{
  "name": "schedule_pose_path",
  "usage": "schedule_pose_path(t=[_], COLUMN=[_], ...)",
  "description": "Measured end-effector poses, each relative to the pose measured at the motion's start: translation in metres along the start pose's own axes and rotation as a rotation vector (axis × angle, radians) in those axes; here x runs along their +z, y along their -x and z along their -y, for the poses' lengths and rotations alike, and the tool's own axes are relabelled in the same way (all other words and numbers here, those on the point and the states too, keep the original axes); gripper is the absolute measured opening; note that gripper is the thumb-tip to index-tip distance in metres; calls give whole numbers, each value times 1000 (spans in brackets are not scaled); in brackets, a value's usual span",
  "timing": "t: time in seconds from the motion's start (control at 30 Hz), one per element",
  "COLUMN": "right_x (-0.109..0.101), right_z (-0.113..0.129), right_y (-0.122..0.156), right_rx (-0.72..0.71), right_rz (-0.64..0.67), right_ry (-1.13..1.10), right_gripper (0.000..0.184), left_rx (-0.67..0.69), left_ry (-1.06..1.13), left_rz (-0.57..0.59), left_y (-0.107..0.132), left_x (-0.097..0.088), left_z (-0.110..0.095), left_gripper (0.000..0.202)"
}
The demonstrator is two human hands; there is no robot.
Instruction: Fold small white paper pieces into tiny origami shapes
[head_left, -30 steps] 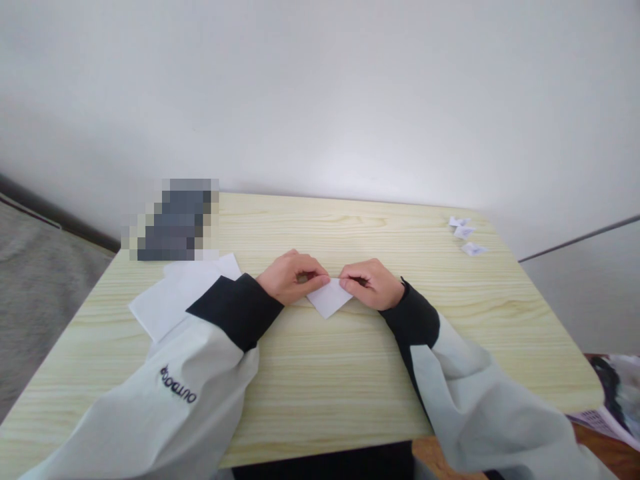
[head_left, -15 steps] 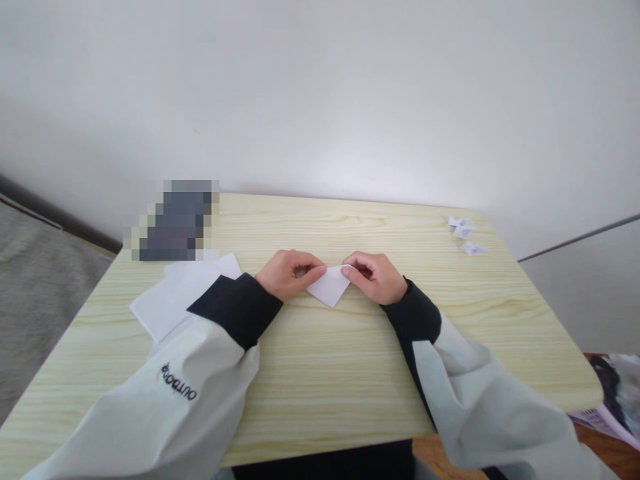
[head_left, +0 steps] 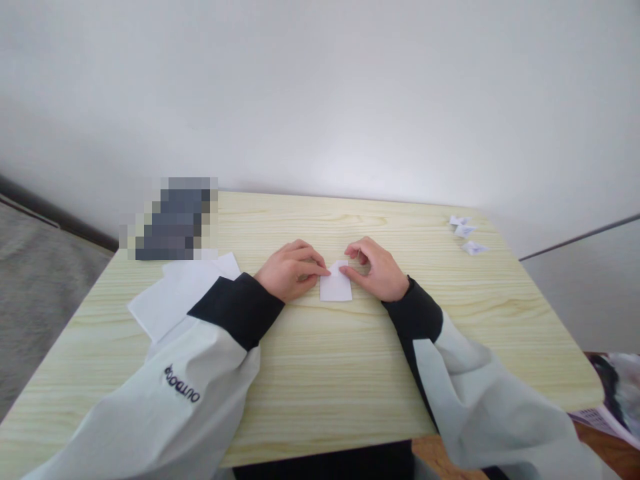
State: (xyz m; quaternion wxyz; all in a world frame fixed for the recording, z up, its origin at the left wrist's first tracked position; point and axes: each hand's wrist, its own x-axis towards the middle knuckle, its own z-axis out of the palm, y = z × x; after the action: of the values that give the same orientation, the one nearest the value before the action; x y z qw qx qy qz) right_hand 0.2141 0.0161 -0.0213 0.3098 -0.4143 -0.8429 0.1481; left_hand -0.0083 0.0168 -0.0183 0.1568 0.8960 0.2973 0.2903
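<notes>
**Two hands working a small folded paper at the middle of the worktop**

A small folded paper [head_left: 335,287] is lying flat on the pale wooden worktop [head_left: 325,380], just in front of the person and between both hands. The left hand [head_left: 291,270] is resting knuckles up, not gripping, its outstretched fingertips pressing on the paper's upper left corner. The right hand [head_left: 379,270] is curling its fingers above the paper's top edge with the thumb tip touching it; whether it is pinching the paper cannot be told. Loose white sheets [head_left: 173,299] are lying partly under the left sleeve [head_left: 235,310]. Three tiny folded pieces [head_left: 465,233] are sitting at the far right corner, well apart from the hands.
</notes>
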Motion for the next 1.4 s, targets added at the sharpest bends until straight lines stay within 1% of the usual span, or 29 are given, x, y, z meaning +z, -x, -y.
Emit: schedule_pose_path(t=[0.07, 0.13, 0.2, 0.27, 0.33, 0.47, 0.57, 0.7, 0.83, 0.9, 1.0, 1.1, 1.17, 1.27, 1.4], right_x=[0, 0, 1, 2, 4, 5, 3, 3, 4, 4, 4, 5, 6, 9, 12], right_z=[-1, 0, 2, 3, 4, 3, 4, 8, 11, 11, 11, 10, 9, 8, 8], right_y=[1, 1, 1, 1, 1, -1, -2, -2, -1, -1, 0, 1, 1, 1, 0], right_rx=[-26, -84, -143, -183, -212, -288, -307, -212, -123, -114, -140, -132, -75, 51, 195], right_rz=[7, 59, 103, 116, 116, 75, 52, 43, 64, 71, 80, 59, 30, -15, -107], right_ry=[-33, -76, -108, -100, -73, -49, -27, -39, -62, -73, -97, -74, -53, -39, 2], right_gripper=[23, 27, 32, 35, 33, 19, 16, 18, 18, 19, 18, 17, 17, 16, 18], left_rx=[-33, -70, -95, -106, -103, -76, -68, -37, 12, 24, 21, 21, 22, 29, 30], left_ry=[-96, -157, -185, -191, -189, -183, -188, -237, -315, -345, -374, -379, -376, -379, -432], left_rz=[0, -6, -20, -30, -32, -7, -2, -13, -66, -87, -113, -117, -105, -72, -39], left_y=[1, 1, 2, 2, 2, 2, 2, 2, 2, 1, 1, 1, 1, 1, 1], left_x=[-1, -1, -1, 0, 1, 2, 1, 1, 2, 4, 6, 6, 5, 4, 3], left_z=[-1, -1, 0, 1, 2, 3, 2, 1, 0, -1, -2, -2, -3, -6, -14], left_gripper=[23, 21, 20, 19, 19, 22, 23, 23, 20, 20, 19, 18, 19, 20, 22])
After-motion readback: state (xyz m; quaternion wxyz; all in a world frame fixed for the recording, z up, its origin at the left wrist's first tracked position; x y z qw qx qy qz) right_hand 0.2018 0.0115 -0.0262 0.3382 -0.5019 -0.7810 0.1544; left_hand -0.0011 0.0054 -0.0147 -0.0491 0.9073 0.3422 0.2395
